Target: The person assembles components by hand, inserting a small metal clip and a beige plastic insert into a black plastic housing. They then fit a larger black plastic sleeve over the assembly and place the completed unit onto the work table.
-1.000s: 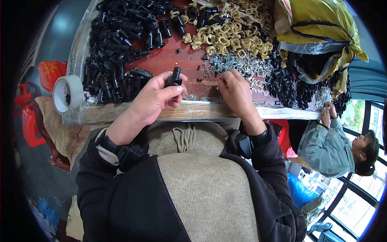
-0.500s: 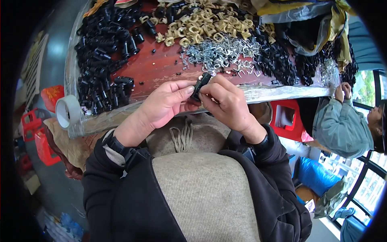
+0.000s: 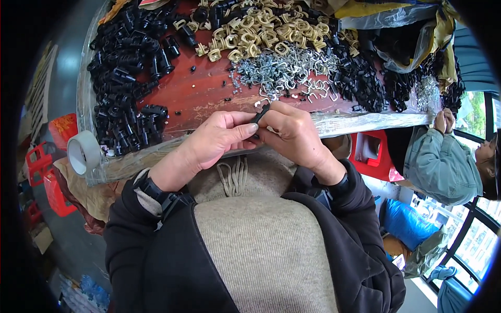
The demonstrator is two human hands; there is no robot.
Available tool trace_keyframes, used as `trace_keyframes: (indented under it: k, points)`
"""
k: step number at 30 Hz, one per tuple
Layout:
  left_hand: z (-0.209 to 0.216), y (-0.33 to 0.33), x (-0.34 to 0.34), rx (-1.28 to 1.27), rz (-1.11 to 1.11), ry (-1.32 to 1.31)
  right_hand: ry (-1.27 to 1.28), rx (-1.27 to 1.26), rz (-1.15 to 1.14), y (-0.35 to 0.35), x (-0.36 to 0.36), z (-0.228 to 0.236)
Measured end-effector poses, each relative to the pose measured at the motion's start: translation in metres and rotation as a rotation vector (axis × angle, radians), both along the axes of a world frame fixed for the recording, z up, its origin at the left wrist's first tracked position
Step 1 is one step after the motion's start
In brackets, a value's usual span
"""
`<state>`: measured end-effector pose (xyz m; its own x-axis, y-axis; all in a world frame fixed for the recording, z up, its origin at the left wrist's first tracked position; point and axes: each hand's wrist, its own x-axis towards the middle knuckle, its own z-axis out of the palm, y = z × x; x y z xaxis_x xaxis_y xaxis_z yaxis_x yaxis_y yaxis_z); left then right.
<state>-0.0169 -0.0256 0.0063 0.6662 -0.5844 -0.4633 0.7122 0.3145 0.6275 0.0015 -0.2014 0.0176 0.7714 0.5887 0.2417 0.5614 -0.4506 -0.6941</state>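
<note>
Between my two hands, just over the table's near edge, is a small black plastic part (image 3: pixel 260 114). My left hand (image 3: pixel 222 136) pinches its lower end between thumb and fingers. From the other side, the fingers of my right hand (image 3: pixel 292 131) close on it, covering much of its shape. Beyond my hands lie small silvery metal pieces (image 3: pixel 276 68), some of them bent hooks. Behind those is a heap of beige plastic clips (image 3: pixel 261 31).
Black tubular parts (image 3: pixel 125 78) cover the table's left side; smaller black pieces (image 3: pixel 360 78) lie right. A tape roll (image 3: pixel 86 152) sits at the left corner. An open sack (image 3: pixel 407 41) stands back right. A person (image 3: pixel 443 156) sits at right beyond a red stool (image 3: pixel 368 155).
The black part has turned in my fingers and now lies more tilted, showing a narrower side. My right fingers have closed further over it. The view has shifted slightly.
</note>
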Motion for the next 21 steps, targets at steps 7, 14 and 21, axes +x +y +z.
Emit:
trace_keyframes:
  k: [7,14,21]
  points:
    - [-0.004,0.017,-0.01,-0.124,0.073,0.043,0.145,0.155,0.012,0.009,-0.002,0.008]
    - [-0.004,0.031,-0.015,-0.117,0.145,0.049,-0.153,-0.232,-0.324,-0.011,0.025,-0.025]
    - [-0.009,0.03,-0.009,-0.081,0.204,0.102,-0.169,-0.287,-0.279,-0.014,0.036,-0.035]
